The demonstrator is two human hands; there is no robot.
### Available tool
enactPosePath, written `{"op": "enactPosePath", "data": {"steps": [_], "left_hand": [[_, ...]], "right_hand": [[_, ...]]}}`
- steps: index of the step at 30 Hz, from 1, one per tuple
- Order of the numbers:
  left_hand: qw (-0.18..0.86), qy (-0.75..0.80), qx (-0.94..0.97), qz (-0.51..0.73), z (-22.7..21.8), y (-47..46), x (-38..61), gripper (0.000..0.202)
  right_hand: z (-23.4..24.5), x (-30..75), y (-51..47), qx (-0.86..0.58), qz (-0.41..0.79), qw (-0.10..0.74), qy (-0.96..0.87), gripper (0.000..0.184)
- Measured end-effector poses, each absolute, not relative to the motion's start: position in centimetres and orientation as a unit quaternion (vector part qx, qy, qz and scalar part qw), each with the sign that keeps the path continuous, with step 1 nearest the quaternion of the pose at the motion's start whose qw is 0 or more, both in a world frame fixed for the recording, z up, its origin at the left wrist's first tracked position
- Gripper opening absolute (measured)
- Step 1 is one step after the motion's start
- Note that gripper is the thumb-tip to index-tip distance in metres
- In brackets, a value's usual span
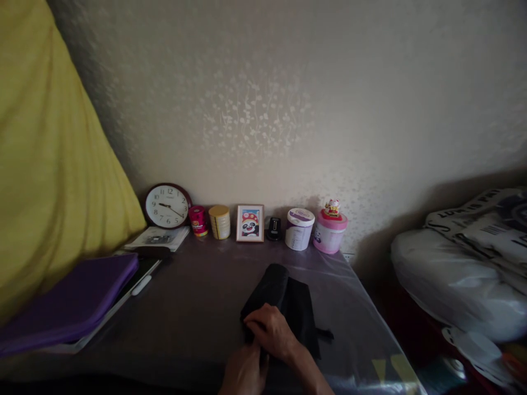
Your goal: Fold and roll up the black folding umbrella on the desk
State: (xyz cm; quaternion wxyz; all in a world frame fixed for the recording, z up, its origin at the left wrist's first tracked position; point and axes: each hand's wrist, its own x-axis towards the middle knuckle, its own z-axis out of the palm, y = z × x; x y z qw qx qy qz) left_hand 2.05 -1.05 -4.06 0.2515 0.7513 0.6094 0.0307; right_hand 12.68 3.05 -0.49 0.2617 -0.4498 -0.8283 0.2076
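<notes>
Apparently a gathering step: your right hand (270, 328) grips the black fabric bundle (297, 307); left hand (244, 368), hold unclear. Next move likely calls for steady fingers.

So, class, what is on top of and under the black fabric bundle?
The right hand lies over the near end of the black fabric bundle, close to the left hand. The table shows around it; whatever is directly underneath is covered.

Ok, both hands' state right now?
Left hand: at the near end of the folded black fabric bundle; grip can't be told.
Right hand: closed, apparently holding the bundle's near end.
</notes>
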Motion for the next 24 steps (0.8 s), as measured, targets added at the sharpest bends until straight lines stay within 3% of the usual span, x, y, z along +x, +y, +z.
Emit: {"op": "enactPosePath", "data": {"steps": [3, 7, 18, 24], "left_hand": [[0.247, 0.621, 0.743, 0.034, -4.2, -1.2, 2.1, 0.051], [0.261, 0.634, 0.727, 0.037, -4.0, -1.3, 2.3, 0.068], [0.274, 0.654, 0.705, 0.008, -3.5, -0.9, 2.5, 0.067], [0.283, 0.650, 0.705, 0.003, -3.3, -0.9, 2.6, 0.065]], "right_hand": [[-0.8, 13.8, 3.0, -0.427, 0.194, 0.308, -0.827, 0.025], [-1.8, 14.9, 4.6, -0.438, 0.143, 0.300, -0.835, 0.024], [-2.9, 16.7, 14.0, -0.516, 0.045, 0.226, -0.825, 0.027], [-2.6, 15.8, 13.6, -0.570, -0.009, 0.246, -0.784, 0.033]]}}
